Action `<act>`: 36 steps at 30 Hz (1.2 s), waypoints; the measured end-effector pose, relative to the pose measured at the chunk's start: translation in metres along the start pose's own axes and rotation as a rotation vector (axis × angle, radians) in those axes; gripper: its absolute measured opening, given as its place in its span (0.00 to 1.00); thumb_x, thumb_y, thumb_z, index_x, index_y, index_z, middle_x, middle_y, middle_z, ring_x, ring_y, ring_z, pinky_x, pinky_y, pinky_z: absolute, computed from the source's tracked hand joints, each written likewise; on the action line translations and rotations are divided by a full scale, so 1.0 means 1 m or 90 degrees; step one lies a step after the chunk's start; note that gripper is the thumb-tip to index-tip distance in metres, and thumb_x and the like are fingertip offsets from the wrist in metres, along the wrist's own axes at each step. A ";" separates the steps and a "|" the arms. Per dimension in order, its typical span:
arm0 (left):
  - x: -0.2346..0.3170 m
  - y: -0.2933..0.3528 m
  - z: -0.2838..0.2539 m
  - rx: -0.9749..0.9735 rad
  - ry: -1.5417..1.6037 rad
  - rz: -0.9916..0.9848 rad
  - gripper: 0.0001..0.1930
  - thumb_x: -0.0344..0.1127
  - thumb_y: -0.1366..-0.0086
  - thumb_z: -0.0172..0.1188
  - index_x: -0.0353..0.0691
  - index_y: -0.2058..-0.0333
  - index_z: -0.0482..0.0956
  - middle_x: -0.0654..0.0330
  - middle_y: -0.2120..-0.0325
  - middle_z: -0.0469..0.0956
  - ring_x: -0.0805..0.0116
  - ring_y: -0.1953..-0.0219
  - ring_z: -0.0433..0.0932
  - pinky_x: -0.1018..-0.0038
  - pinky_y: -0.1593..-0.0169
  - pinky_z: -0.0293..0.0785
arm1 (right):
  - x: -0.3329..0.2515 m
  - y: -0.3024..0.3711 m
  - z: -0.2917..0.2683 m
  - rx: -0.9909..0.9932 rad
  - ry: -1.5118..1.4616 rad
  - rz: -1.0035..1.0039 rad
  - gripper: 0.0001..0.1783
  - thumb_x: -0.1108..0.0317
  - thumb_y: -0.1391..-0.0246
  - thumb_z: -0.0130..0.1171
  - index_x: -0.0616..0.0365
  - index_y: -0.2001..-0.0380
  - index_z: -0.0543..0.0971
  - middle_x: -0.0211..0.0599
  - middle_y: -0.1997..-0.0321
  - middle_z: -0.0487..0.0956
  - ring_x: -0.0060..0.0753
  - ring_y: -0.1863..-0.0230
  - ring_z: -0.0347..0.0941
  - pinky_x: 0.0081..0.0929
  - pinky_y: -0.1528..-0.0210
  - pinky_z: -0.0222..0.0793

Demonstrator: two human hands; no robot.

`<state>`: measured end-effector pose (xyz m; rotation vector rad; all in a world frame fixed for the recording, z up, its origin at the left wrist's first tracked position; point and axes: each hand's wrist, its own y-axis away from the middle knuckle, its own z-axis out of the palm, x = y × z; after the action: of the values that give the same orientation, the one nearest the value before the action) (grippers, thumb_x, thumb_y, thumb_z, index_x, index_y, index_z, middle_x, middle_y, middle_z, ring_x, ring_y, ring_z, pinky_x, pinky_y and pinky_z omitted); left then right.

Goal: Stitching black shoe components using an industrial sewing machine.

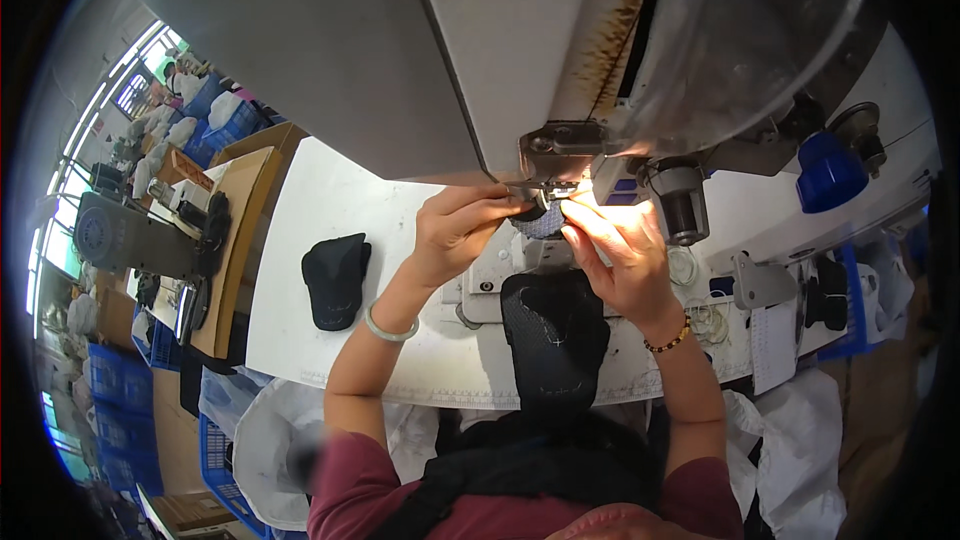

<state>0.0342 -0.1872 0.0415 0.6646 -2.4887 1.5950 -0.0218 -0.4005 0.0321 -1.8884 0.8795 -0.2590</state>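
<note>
Action was all tucked beneath the sewing machine [520, 60], with two hands nearly tip to tip! Left hand [462, 225], fingers bunched, had a pinch on the left edge of a small grey-and-dark piece [541, 224]; right hand [625, 255] had thumb and forefinger closed on the opposite edge, those fingers brightly lit. So there was the piece, right between the fingertips! Just below the hands, toward the body, lay a black panel [555, 340] with pale marks, its lower end reaching past the edge of the white table [330, 190]. A second black panel [335, 282] sat well apart, out to the left of the left hand. A pale bangle [390, 332] circled the left wrist, a beaded bracelet [667, 336] the right, and farther right of that hand, a rounded blue part [832, 180] stood out vividly.
</note>
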 end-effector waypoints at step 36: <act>0.055 -0.018 -0.010 -0.169 -0.240 0.167 0.18 0.21 0.57 0.59 0.32 0.63 0.74 0.55 0.67 0.72 0.61 0.64 0.73 0.71 0.59 0.71 | -0.009 -0.003 0.002 0.037 0.017 0.040 0.10 0.69 0.54 0.64 0.54 0.65 0.79 0.29 0.63 0.77 0.37 0.56 0.70 0.37 0.49 0.61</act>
<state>-0.0093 -0.2009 0.0785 0.6746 -3.1048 1.2638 -0.0265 -0.3925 0.0355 -1.8045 0.9381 -0.2701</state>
